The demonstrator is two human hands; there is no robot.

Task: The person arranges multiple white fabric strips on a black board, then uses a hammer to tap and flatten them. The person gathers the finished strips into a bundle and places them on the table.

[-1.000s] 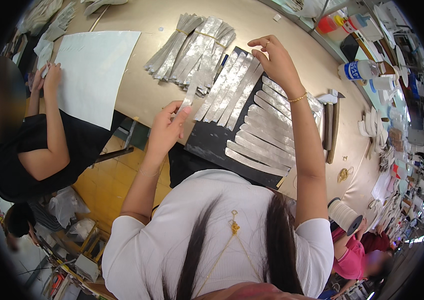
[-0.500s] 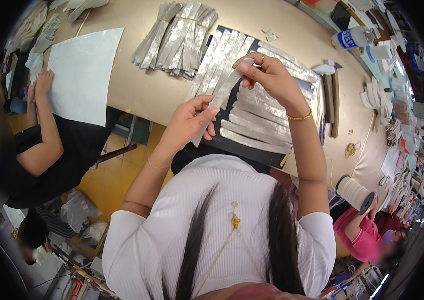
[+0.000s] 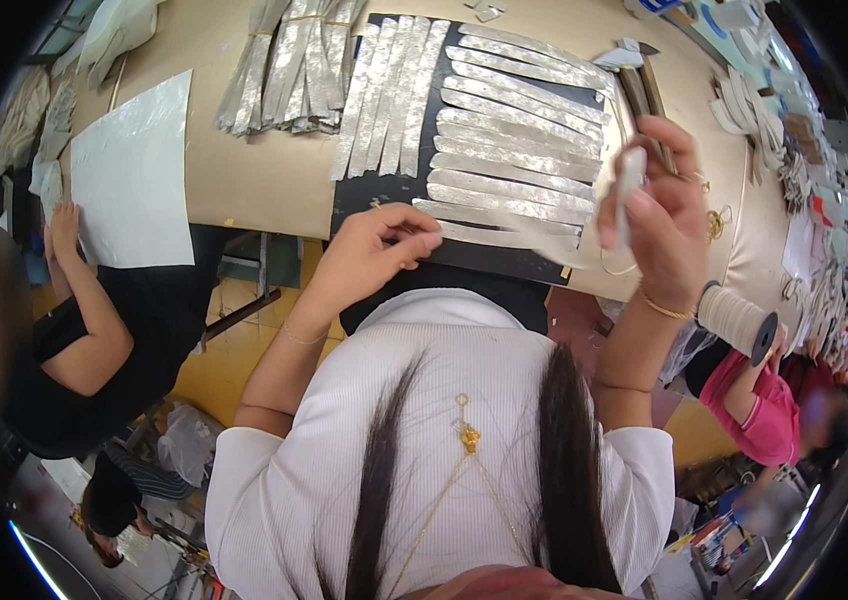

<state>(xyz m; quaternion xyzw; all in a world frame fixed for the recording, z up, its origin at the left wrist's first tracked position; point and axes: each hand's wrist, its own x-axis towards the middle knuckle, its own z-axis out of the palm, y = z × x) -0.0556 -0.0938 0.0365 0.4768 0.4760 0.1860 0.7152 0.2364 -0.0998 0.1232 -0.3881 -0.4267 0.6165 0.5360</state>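
My right hand [image 3: 666, 225] is raised to the right of the black mat [image 3: 369, 195], its fingers closed on a pale strip [image 3: 630, 195] smeared by motion. A faint, see-through blurred band [image 3: 544, 240] runs from that side toward my left hand. My left hand [image 3: 369, 255] is at the mat's near edge, thumb and fingers pinched together beside the end of the nearest silvery strip [image 3: 514, 237]. Whether anything is between those fingertips cannot be made out. On the mat, several silvery strips [image 3: 519, 130] lie crosswise in a row, and several more [image 3: 394, 95] lie lengthwise at its left.
Banded strip bundles [image 3: 294, 70] lie beyond the mat on the left. A hammer-like tool [image 3: 634, 75] is at the far right, a cord spool [image 3: 737, 318] at the right table edge. Left, a co-worker's hands [image 3: 62, 225] rest by a white sheet [image 3: 134, 180]; another person in pink [image 3: 744, 400] is right.
My hands have moved apart: the right swung rightward and down with a pale strip, while the left stays near the mat's edge. The whole view has shifted.
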